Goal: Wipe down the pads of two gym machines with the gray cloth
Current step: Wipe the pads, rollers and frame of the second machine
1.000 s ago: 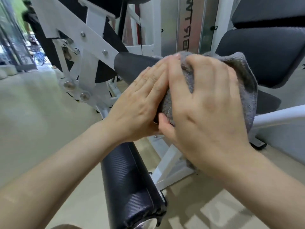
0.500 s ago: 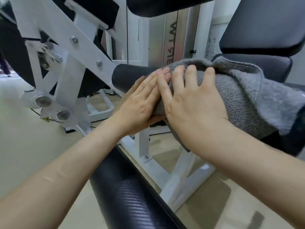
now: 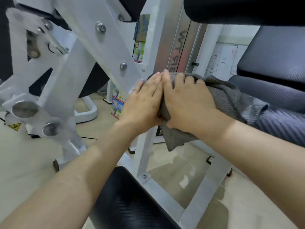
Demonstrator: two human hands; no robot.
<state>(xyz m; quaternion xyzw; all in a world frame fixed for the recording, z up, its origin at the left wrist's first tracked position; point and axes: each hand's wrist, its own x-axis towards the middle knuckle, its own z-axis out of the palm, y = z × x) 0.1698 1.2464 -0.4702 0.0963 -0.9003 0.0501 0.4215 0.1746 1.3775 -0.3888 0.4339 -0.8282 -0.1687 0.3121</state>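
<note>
The gray cloth (image 3: pixel 229 98) is draped over a black roller pad (image 3: pixel 283 126) of a white gym machine, at the pad's left end. My right hand (image 3: pixel 188 100) presses flat on the cloth and wraps it around the pad, thumb underneath. My left hand (image 3: pixel 145 101) lies beside it, fingers together, gripping the cloth's left edge against the pad's end near the white frame. A corner of the cloth hangs below the pad. Most of the pad's left end is hidden under hands and cloth.
The white steel lever arm (image 3: pixel 102 52) with bolts stands just left of my hands. A second black roller pad (image 3: pixel 132 200) lies low under my forearms. A dark seat and backrest (image 3: pixel 272 57) sit at the right. White frame legs (image 3: pixel 143 156) stand on the beige floor.
Both hands have slid the cloth left along the roller pad to its end by the white frame. My view has moved closer and lower.
</note>
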